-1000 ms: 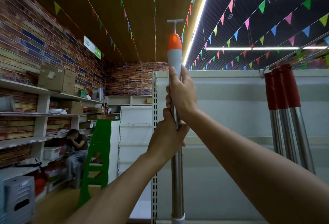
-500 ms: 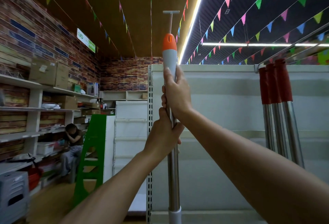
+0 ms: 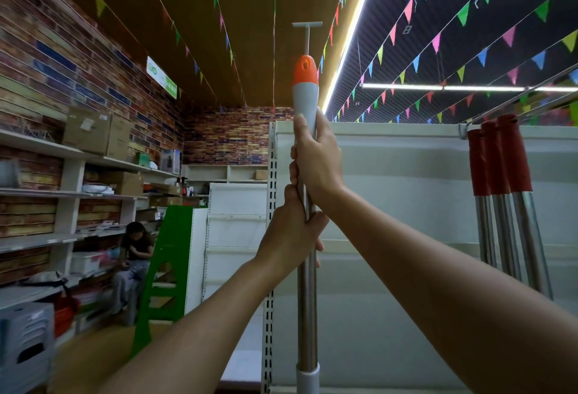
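Holding a long, shiny steel pole (image 3: 307, 315) upright in front of the body, the person has both hands stacked on it. The left hand (image 3: 289, 234) is the lower one, its fingers wrapped round the bare metal. The right hand (image 3: 317, 159) sits just above, touching it, fingers clamped where the metal meets the grey plastic grip with the orange cap (image 3: 305, 87). Lower down the pole passes through a white plastic collar (image 3: 308, 378) and runs out of view. A thin grey T-shaped piece (image 3: 307, 25) shows directly above the cap; I cannot tell whether it belongs to the pole or stands beyond it.

Behind the pole is a white metal shelving unit (image 3: 406, 174), and the orange cap stands clear above its top edge. To the right, three steel poles with red grips (image 3: 500, 155) appear to hang close together from a wire hook (image 3: 466, 130) at the top of that unit.

The work in hand looks like hanging this pole with the others. Picking it up and raising it seem done. The pole is well apart from the hook, so it has yet to be carried rightward, caught on the hook by its cap and let go.

Farther left stand a green stepladder (image 3: 165, 268) and a seated person (image 3: 134, 246) beside wall shelves.
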Demonstrator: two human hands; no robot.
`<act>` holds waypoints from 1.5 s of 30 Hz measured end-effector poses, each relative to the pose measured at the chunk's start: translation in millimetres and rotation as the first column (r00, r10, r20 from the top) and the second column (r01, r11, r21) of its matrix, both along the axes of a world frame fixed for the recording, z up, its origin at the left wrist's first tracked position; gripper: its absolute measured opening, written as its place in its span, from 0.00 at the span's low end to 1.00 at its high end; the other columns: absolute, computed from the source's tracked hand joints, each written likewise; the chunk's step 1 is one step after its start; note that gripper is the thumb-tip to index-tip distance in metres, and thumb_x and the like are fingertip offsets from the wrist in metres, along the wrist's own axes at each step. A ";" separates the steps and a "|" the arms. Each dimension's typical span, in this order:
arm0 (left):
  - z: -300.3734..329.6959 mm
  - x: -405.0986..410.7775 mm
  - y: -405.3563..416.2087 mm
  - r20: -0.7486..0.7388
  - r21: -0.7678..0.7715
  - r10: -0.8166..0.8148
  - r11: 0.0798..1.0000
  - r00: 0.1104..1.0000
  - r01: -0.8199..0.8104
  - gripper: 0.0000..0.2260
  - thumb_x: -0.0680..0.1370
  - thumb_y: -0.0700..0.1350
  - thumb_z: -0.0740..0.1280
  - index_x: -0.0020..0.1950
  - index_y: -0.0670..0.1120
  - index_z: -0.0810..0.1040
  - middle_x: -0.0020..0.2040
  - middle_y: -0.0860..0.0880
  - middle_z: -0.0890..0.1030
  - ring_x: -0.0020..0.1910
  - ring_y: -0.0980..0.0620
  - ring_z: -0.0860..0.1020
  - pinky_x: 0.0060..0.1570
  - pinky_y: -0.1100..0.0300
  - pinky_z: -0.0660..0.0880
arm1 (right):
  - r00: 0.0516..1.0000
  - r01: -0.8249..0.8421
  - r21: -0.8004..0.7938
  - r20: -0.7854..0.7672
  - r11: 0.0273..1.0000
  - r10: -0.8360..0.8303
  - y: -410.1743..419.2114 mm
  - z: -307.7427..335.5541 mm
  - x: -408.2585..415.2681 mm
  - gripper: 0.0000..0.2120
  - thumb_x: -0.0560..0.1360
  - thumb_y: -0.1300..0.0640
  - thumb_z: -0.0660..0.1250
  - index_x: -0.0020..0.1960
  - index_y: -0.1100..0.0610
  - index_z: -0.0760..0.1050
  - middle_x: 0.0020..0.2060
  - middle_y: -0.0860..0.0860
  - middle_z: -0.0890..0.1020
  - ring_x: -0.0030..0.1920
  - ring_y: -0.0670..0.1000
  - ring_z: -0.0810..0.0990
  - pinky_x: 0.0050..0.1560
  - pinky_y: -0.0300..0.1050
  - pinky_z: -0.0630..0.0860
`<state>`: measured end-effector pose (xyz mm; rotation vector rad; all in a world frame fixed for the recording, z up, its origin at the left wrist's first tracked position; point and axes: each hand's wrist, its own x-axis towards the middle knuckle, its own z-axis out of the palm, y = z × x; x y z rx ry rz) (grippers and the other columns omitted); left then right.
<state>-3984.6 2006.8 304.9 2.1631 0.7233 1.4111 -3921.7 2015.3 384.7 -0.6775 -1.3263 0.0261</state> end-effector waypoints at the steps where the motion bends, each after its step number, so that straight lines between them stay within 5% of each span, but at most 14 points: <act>1: 0.9 -0.4 -0.6 0.001 0.006 -0.005 1.000 1.000 0.005 0.14 0.79 0.49 0.62 0.57 0.55 0.56 0.34 0.43 0.81 0.25 0.45 0.81 0.29 0.54 0.80 | 1.000 0.000 0.002 -0.004 1.000 0.000 0.8 1.2 0.1 0.20 0.78 0.44 0.57 0.68 0.51 0.67 0.34 0.46 0.74 0.35 0.51 0.74 0.44 0.63 0.78; 7: 1.9 -3.4 -2.6 0.010 0.003 -0.006 1.000 1.000 0.006 0.12 0.79 0.47 0.62 0.57 0.54 0.59 0.33 0.42 0.81 0.24 0.45 0.80 0.24 0.58 0.75 | 0.999 0.019 -0.026 -0.026 0.999 -0.020 3.8 5.3 -2.1 0.22 0.77 0.43 0.56 0.66 0.51 0.67 0.33 0.46 0.73 0.35 0.54 0.75 0.44 0.64 0.79; 18: -12.9 6.2 0.4 0.015 -0.028 -0.025 0.999 1.000 0.025 0.17 0.79 0.46 0.61 0.65 0.54 0.59 0.30 0.44 0.80 0.24 0.44 0.80 0.27 0.54 0.78 | 0.999 0.031 -0.078 0.023 0.996 -0.030 -4.7 -9.7 8.2 0.15 0.80 0.47 0.55 0.63 0.53 0.68 0.33 0.52 0.75 0.30 0.53 0.75 0.33 0.50 0.77; 24: -16.8 15.4 16.7 -0.027 -0.072 0.016 0.997 1.000 -0.018 0.20 0.78 0.42 0.59 0.68 0.50 0.58 0.33 0.42 0.81 0.27 0.42 0.81 0.33 0.49 0.81 | 0.999 -0.037 -0.214 0.018 0.976 0.041 8.4 -12.5 18.9 0.21 0.81 0.47 0.55 0.71 0.54 0.61 0.40 0.58 0.75 0.28 0.54 0.75 0.30 0.47 0.78; 31: -16.8 21.7 27.9 -0.050 -0.120 0.018 0.992 0.999 -0.024 0.25 0.78 0.41 0.58 0.72 0.53 0.52 0.35 0.41 0.82 0.27 0.41 0.81 0.31 0.53 0.80 | 0.994 -0.081 -0.292 0.045 0.953 0.099 20.3 -13.3 28.4 0.18 0.81 0.47 0.55 0.68 0.52 0.63 0.39 0.57 0.75 0.32 0.55 0.77 0.39 0.57 0.80; 42: -20.9 33.2 54.6 -0.060 -0.111 0.036 0.993 0.998 -0.042 0.28 0.78 0.43 0.58 0.73 0.54 0.49 0.35 0.42 0.82 0.27 0.43 0.81 0.36 0.48 0.82 | 0.959 -0.209 -0.341 0.111 0.916 0.260 19.0 -19.5 43.8 0.19 0.82 0.52 0.54 0.72 0.50 0.58 0.50 0.59 0.73 0.37 0.48 0.76 0.37 0.43 0.79; 45: -20.9 34.0 60.4 -0.052 -0.106 0.037 0.994 0.998 -0.042 0.27 0.77 0.43 0.58 0.73 0.55 0.50 0.35 0.42 0.82 0.27 0.43 0.81 0.36 0.46 0.82 | 0.946 -0.259 -0.370 0.092 0.892 0.312 21.8 -20.0 49.3 0.22 0.82 0.55 0.55 0.74 0.48 0.56 0.48 0.57 0.73 0.39 0.49 0.76 0.42 0.47 0.78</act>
